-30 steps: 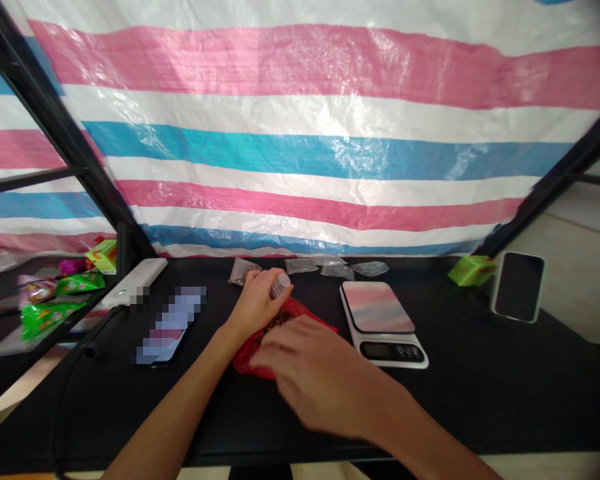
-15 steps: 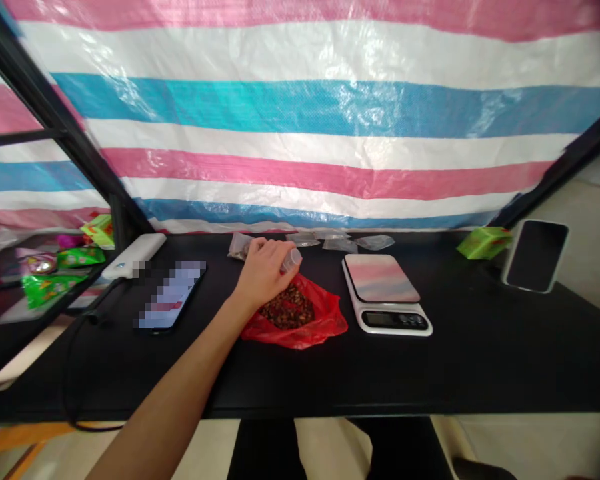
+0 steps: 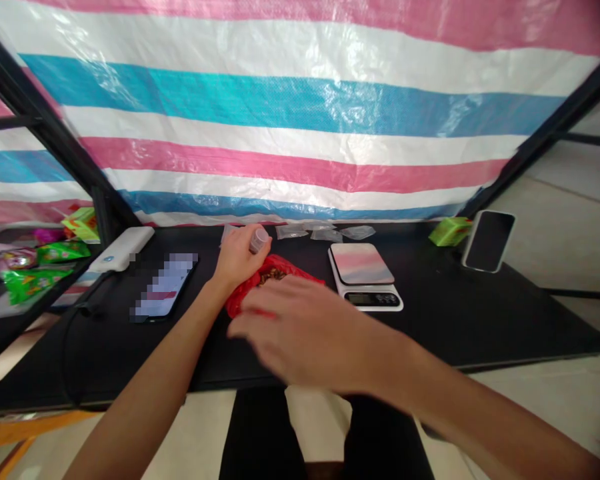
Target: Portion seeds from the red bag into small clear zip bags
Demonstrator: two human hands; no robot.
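My left hand (image 3: pixel 240 252) is closed around a small clear plastic cup (image 3: pixel 259 240) at the far side of a red plastic bag (image 3: pixel 237 303). The bag lies open on the black table, with small brown dried bits (image 3: pixel 271 275) inside. My right hand (image 3: pixel 300 330) hangs over the near side of the bag, blurred, its fingers stretched leftward and apart with nothing visible in them. It hides much of the bag. Right of the bag stands a white digital scale (image 3: pixel 363 267) with a mirror-like plate.
Small clear bags (image 3: pixel 325 232) lie along the back edge. A phone (image 3: pixel 167 287) and white power bank (image 3: pixel 125 248) with a cable are at left. On the right are a green box (image 3: pixel 450 231) and an upright phone (image 3: pixel 489 241). Black frame bars flank the striped sheet.
My right hand has come into view from the right and now hangs over the red bag. My left hand still holds the cup. The view has shifted slightly.
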